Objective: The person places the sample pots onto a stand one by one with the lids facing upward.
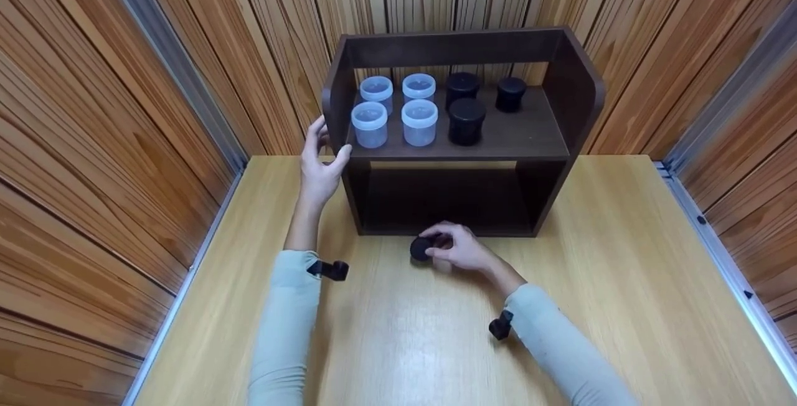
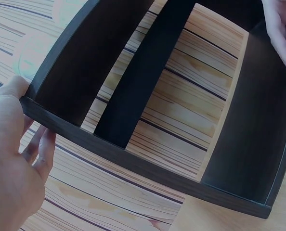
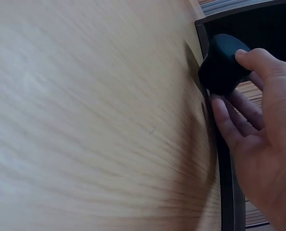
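A dark brown two-level shelf stands at the back of the table. My left hand grips the edge of its left side panel, the thumb in front and the fingers partly hidden behind it; the left wrist view shows this hand at the panel edge too. Just in front of the lower level, my right hand holds a small black lidded jar between thumb and fingers. Up close in the right wrist view, the black jar looks tilted, near the shelf's bottom edge.
On the upper level, several translucent jars stand at the left. Beside them are two larger black jars and a smaller black jar. Wood-patterned walls with metal edge strips enclose the light wooden table.
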### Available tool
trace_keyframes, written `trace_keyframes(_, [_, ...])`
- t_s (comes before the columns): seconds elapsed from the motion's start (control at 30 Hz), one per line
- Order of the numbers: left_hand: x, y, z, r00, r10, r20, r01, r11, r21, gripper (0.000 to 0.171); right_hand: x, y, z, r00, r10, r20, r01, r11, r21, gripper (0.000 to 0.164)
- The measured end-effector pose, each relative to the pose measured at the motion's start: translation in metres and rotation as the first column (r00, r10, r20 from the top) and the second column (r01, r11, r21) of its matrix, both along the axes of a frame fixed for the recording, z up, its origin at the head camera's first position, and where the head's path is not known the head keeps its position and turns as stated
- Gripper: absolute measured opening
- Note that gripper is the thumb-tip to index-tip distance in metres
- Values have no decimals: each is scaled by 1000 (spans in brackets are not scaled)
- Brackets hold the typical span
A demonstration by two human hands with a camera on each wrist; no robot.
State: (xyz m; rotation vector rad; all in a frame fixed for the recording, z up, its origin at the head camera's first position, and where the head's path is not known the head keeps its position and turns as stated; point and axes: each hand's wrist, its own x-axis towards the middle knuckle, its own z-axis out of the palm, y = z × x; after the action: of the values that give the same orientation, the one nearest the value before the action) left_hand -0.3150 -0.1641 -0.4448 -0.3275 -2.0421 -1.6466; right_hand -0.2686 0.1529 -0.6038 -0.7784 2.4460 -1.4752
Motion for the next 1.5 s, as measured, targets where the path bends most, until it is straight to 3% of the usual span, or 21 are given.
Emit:
trace_keyframes(0.13, [0, 0, -1, 1000, 10, 7, -10, 1000, -9, 66, -1, 0, -1, 999, -4, 37, 4, 1000, -2, 35])
trace_keyframes(0.8, [1, -2, -1, 1000, 4, 17, -4, 1000, -15, 67, 0, 0, -4, 999, -43, 18, 43, 999, 9, 35])
trace_keyframes(1.17, [0, -2, -1, 1000, 7, 9, -7, 1000, -6, 67, 2, -5, -8, 1000, 11, -4, -12, 987, -162, 62])
trace_keyframes(1.33, [-1, -1, -1, 1000, 4, 13, -4, 1000, -5, 67, 3, -12, -10, 1000, 18, -1, -18, 980, -200, 60])
trace_keyframes(1.5, [-1, -1, -2, 999, 14, 35, -14, 1000, -6, 68, 4, -17, -15, 999, 25, -20, -28, 986, -164, 51])
